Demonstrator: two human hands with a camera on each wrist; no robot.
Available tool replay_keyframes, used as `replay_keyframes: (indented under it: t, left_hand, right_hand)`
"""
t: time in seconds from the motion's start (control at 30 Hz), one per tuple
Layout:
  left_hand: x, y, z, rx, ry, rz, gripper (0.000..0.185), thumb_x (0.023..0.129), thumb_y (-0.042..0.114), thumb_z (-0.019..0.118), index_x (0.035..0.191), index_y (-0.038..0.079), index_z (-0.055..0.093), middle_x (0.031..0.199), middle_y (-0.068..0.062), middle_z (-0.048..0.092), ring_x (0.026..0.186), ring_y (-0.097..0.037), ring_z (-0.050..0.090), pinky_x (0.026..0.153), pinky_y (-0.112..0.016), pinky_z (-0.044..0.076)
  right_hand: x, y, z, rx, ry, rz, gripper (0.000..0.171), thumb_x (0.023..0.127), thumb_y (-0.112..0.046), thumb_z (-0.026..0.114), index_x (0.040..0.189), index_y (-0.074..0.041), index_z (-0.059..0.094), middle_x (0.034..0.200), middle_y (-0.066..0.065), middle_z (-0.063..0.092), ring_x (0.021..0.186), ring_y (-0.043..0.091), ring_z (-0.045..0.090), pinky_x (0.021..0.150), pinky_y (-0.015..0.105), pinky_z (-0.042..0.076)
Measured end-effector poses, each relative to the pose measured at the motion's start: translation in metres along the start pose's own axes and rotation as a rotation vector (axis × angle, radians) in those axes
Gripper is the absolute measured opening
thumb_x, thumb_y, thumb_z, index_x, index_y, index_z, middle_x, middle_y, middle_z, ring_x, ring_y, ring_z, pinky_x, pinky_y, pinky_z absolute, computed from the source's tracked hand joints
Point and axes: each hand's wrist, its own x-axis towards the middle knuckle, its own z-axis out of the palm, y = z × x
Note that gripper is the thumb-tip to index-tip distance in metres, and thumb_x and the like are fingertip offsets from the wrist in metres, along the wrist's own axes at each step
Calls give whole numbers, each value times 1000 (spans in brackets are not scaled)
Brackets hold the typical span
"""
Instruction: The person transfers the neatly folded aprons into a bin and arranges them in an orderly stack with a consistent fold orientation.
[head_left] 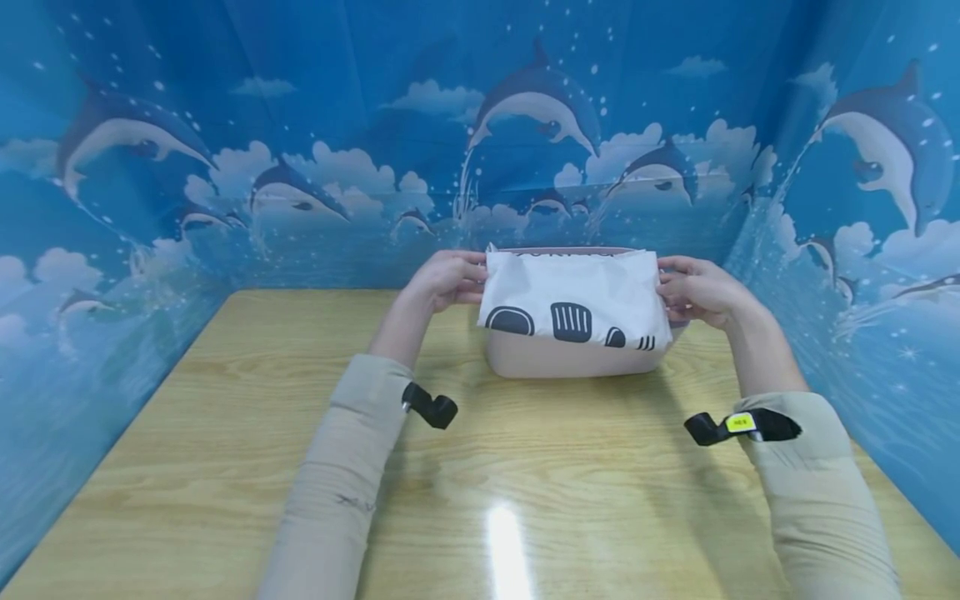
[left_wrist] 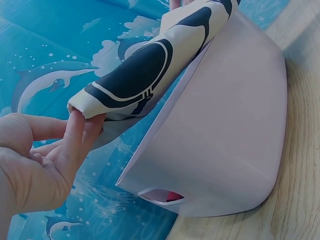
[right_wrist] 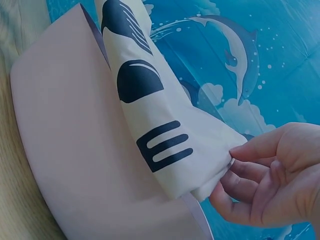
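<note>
Item: folded white cloth (head_left: 573, 296) with dark navy printed shapes, held over a pale pink plastic bin (head_left: 573, 357) that stands on a light wooden table (head_left: 480, 467), towards its far edge. Position of cloth: draped across the bin's open top, its lower part hanging down the near wall and covering the upper half of that wall; its two ends stick out a little past the bin on either side. Left hand (head_left: 444, 282): at the cloth's left end, thumb and fingertips (left_wrist: 80, 131) pinching the folded corner, as the left wrist view shows closely; the remaining fingers are loosely curled beneath. Right hand (head_left: 701, 292): at the cloth's right end, thumb above and fingers (right_wrist: 235, 180) below, nipping the folded edge just off the bin's rim. Both hands grasp cloth only; neither visibly touches the bin. Bin: rounded corners, slanted walls, a handle slot (left_wrist: 162, 196) cut in its left end wall with something reddish showing through it. Sleeves: beige, long, each wrist bearing a black strapped mount (head_left: 429, 407), the right-hand one carrying a yellow label (head_left: 740, 422). Surroundings: blue backdrop (head_left: 225, 167) printed with dolphins and clouds, enclosing the table on three sides. A glare patch lies on the table's near part.
</note>
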Motion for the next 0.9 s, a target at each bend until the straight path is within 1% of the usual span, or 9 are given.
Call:
replay_keyframes:
  t: [0.17, 0.4, 0.63, 0.73, 0.83, 0.9]
  left_hand:
    - [2, 1, 2, -6, 2, 1, 48, 89, -1, 55, 136, 8, 46, 119, -13, 58, 100, -27, 62, 74, -29, 55]
    - [5, 2, 5, 2, 5, -3, 48, 90, -1, 55, 136, 9, 46, 121, -12, 56, 101, -27, 61, 75, -29, 55]
    - [7, 2, 10, 13, 13, 1, 49, 89, -1, 55, 137, 9, 45, 126, -12, 54, 106, -27, 59, 75, -29, 55]
    - [9, 2, 13, 15, 19, -1, 50, 90, -1, 54, 137, 9, 44, 127, -11, 54, 107, -26, 58, 75, -28, 55]
    - [11, 2, 15, 16, 25, -2, 50, 90, -1, 54, 137, 9, 44, 126, -12, 54, 106, -26, 58, 75, -28, 55]
    - [13, 2, 16, 12, 29, -3, 50, 89, -2, 54, 137, 9, 44, 125, -13, 55, 106, -27, 58, 75, -28, 55]
  right_hand:
    - [2, 0, -2, -15, 4, 6, 61, 97, -10, 40, 149, -7, 9, 144, 22, 25, 73, 11, 50, 67, 28, 49]
    - [7, -1, -8, -48, 14, 14, 61, 97, -11, 41, 149, -8, 9, 143, 23, 26, 85, 14, 52, 73, 31, 49]
    - [11, -4, -11, -74, 55, 35, 60, 97, -11, 41, 149, -9, 12, 142, 23, 28, 85, 16, 52, 74, 30, 49]
    - [13, -5, -12, -79, 68, 44, 60, 97, -12, 41, 149, -9, 12, 143, 22, 28, 94, 20, 52, 78, 31, 48]
    - [15, -5, -13, -70, 73, 49, 60, 97, -13, 41, 149, -9, 11, 144, 22, 27, 105, 24, 48, 84, 34, 46]
    - [16, -5, -14, -68, 80, 50, 60, 97, -13, 41, 149, -9, 12, 144, 22, 28, 108, 26, 47, 86, 35, 45]
